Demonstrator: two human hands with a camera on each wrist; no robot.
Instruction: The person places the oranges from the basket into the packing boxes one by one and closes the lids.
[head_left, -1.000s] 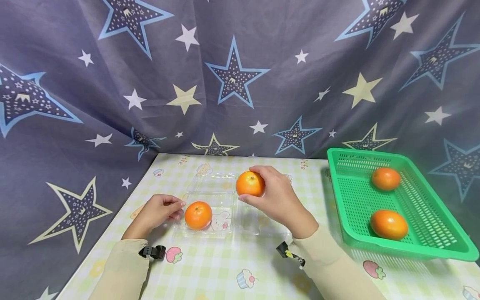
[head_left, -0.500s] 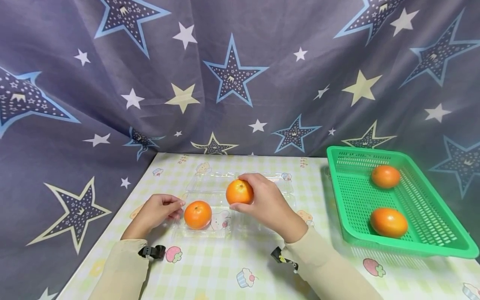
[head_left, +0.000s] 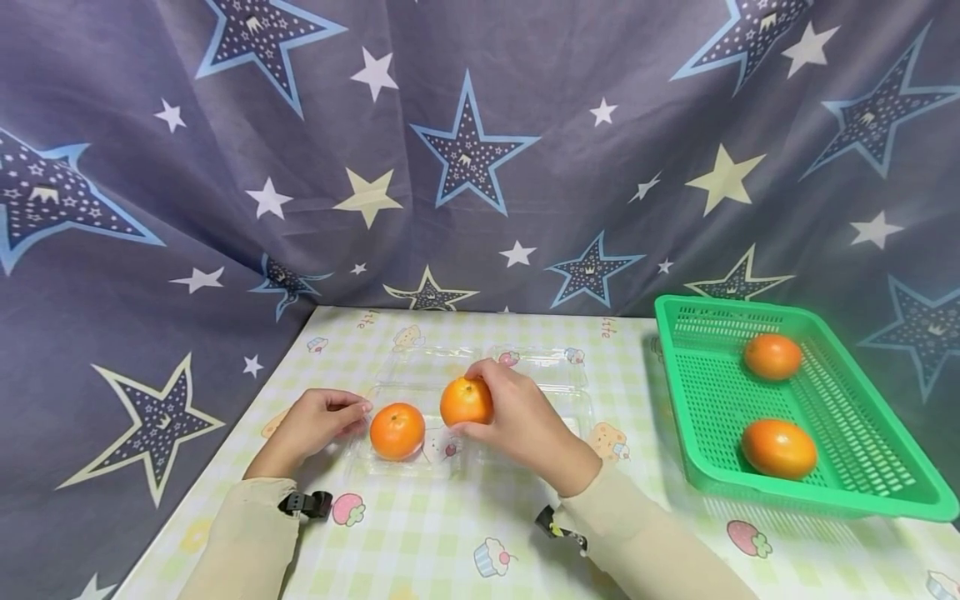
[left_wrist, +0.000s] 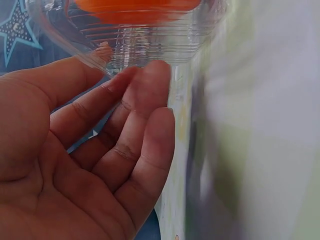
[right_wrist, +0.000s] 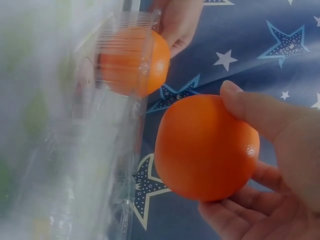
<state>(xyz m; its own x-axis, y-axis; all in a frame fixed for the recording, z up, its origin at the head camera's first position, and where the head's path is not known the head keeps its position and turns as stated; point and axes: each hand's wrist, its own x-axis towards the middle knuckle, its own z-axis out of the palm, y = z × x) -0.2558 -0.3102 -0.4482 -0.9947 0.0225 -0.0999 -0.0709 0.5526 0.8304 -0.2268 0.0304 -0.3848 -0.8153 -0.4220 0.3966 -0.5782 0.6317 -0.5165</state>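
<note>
My right hand (head_left: 525,421) holds an orange (head_left: 467,401) between thumb and fingers, above the middle of a clear plastic container (head_left: 525,367). In the right wrist view, the held orange (right_wrist: 206,147) is apart from the container's edge, and the thumb lies on its upper side. A second orange (head_left: 397,432) sits in the container's left part. At the left rim, my left hand (head_left: 318,423) pinches the edge; in the left wrist view its thumb shows at the clear rim (left_wrist: 145,42) with the fingers just below.
To the right stands a green perforated basket (head_left: 693,467) with two oranges, one at the back (head_left: 772,357) and one nearer (head_left: 778,449). A checked cloth (head_left: 420,533) covers the table. Behind it hangs a dark star-patterned curtain (head_left: 525,100).
My right hand has carried its orange leftward and lower, closer to the orange in the container. The left hand has stayed at the rim.
</note>
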